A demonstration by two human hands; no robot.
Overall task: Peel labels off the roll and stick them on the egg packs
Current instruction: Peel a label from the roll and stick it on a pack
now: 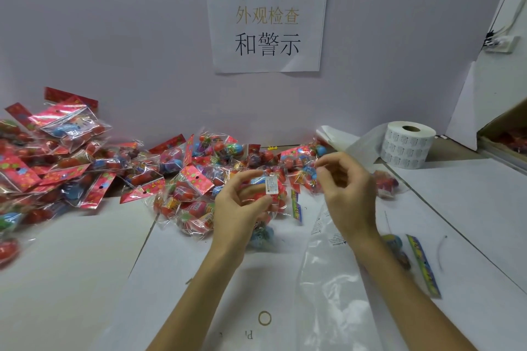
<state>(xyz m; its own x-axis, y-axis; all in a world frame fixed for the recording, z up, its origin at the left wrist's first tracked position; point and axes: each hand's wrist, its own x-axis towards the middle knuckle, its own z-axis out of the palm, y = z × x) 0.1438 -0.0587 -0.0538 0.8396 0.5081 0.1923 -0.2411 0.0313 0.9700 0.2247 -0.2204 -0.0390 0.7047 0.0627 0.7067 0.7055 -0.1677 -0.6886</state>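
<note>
Egg packs (85, 168) heap on the tabletop (71, 279) from my left to centre; the label roll (407, 145) stands back right, beside them.

A pale lilac wall (128, 37) stands beyond the left hand (239, 205) and right hand (348, 188), with a paper sign (268, 25) taped to it above them. The white table (71, 279) spreads under and around both, seamed where sheets meet. Far right of the right hand, a white side wall (507, 80) carries a socket strip (500, 44) with cables. The light is soft and even.
</note>
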